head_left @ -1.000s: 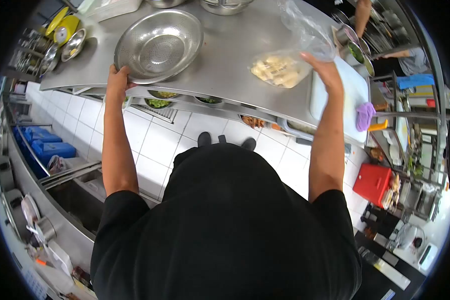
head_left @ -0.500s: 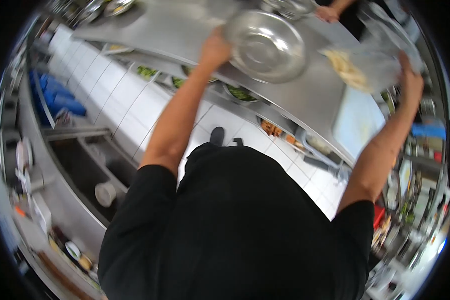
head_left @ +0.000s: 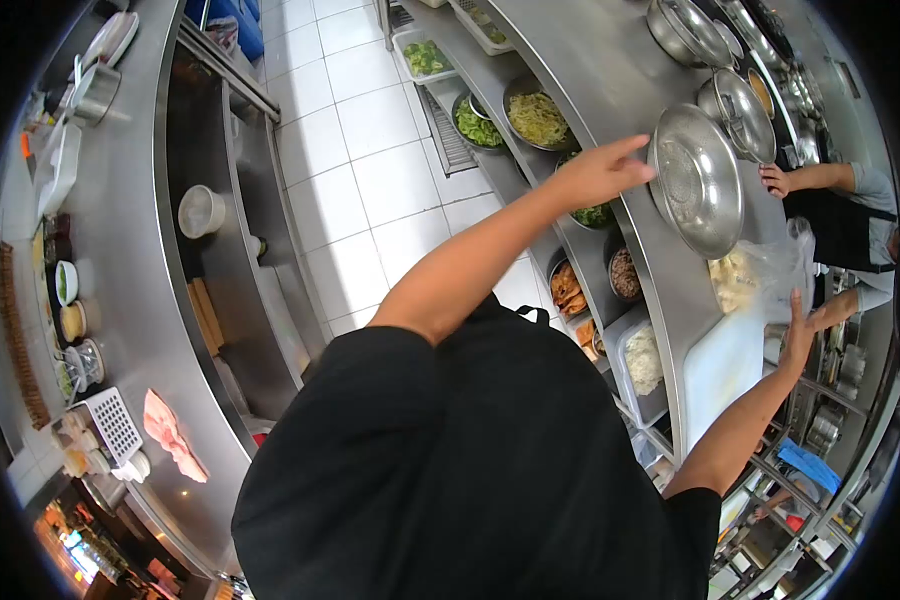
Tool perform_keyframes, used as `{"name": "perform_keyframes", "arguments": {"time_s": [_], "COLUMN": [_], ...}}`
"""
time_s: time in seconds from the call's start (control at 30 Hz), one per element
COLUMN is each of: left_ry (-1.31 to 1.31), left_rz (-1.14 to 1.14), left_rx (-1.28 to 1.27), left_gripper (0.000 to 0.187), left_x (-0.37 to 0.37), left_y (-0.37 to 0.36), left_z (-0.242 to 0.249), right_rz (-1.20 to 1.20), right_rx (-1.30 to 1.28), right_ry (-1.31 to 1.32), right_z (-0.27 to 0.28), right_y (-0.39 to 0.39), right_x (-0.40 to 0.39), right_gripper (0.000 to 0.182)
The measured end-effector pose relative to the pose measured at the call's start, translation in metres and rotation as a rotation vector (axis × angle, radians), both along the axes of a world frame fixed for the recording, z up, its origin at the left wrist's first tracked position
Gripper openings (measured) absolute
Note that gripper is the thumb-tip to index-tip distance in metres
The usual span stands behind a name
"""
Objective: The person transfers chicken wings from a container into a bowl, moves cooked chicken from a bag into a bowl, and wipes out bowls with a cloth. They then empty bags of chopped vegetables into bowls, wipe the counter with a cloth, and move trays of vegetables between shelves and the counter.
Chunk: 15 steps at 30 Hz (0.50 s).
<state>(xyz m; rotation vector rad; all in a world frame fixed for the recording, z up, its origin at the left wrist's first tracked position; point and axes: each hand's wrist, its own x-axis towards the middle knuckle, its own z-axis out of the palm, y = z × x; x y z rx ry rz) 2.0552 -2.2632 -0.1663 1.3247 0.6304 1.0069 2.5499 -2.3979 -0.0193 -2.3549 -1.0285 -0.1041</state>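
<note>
A wide metal bowl (head_left: 715, 205) with dotted patches inside stands on the steel counter (head_left: 610, 90). My left hand (head_left: 602, 180) reaches over the counter's edge, fingers outstretched and apart, their tips close to the bowl's near rim. Below the bowl lies a clear plastic bag (head_left: 776, 268) with pale yellowish food (head_left: 733, 282) at its near end. My right hand (head_left: 797, 338) is at the bag's lower right side, its fingers stretched out straight. Under the bag's lower end is a white cutting board (head_left: 722, 372).
Across the counter a person in a dark apron (head_left: 838, 228) has one hand near the stacked metal bowls (head_left: 740, 115). Containers of greens (head_left: 425, 60), shredded food (head_left: 537, 120) and white food (head_left: 643, 362) fill the shelf below. A second counter (head_left: 135, 250) runs along the left.
My view has turned. The bag, earlier held raised in my right hand, is now down on the counter. My left hand has come away from the bowl's rim.
</note>
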Motion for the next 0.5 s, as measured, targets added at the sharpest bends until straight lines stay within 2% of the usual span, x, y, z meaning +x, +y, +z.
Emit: {"name": "perform_keyframes", "arguments": {"time_s": [0.07, 0.1, 0.13, 0.17, 0.23, 0.27, 0.33, 0.37, 0.4, 0.43, 0.47, 0.5], "left_ry": [-0.07, -0.042, 0.104, 0.353, 0.915, 1.038, 1.016, 0.682, 0.435, 0.401, 0.488, 0.623], "left_rz": [-0.122, -0.083, 0.024, 0.145, 0.254, 0.256, 0.413, 0.37, 0.583, 0.658, 0.589, 0.502], "left_rx": [-0.274, -0.341, -0.357, -0.264, -0.37, -0.484, -0.498, -0.966, -1.221, -1.441, -1.536, -1.523], "left_gripper": [0.056, 0.052, 0.053, 0.056, 0.061, 0.062, 0.06, 0.051, 0.041, 0.033, 0.032, 0.029], "left_x": [-0.048, -0.069, -0.096, -0.117, -0.172, -0.198, -0.239, -0.255, -0.257, -0.263, -0.269, -0.27], "left_y": [-0.023, -0.034, -0.052, -0.065, -0.117, -0.149, -0.231, -0.264, -0.302, -0.334, -0.358, -0.378], "left_z": [-0.024, -0.054, -0.078, -0.142, -0.218, -0.245, -0.318, -0.338, -0.334, -0.34, -0.341, -0.346], "right_rz": [0.083, 0.124, 0.165, 0.206, 0.288, 0.364, 0.484, 0.499, 0.511, 0.526, 0.51, 0.495], "right_rx": [0.148, 0.211, 0.274, 0.24, 0.178, 0.126, -0.104, -0.164, -0.188, -0.208, -0.191, -0.174], "right_ry": [-0.11, -0.087, -0.062, 0.006, 0.152, 0.261, 0.302, 0.354, 0.377, 0.402, 0.42, 0.438], "right_z": [-0.006, -0.002, 0.002, 0.003, 0.0, -0.008, -0.024, -0.036, -0.044, -0.051, -0.057, -0.063], "right_y": [-0.008, -0.016, -0.023, -0.029, -0.034, -0.032, -0.03, -0.027, -0.024, -0.022, -0.021, -0.019], "right_x": [-0.009, -0.038, -0.074, -0.1, -0.146, -0.158, -0.182, -0.184, -0.193, -0.205, -0.216, -0.225], "right_gripper": [0.084, 0.077, 0.07, 0.064, 0.052, 0.044, 0.048, 0.051, 0.054, 0.058, 0.061, 0.065]}}
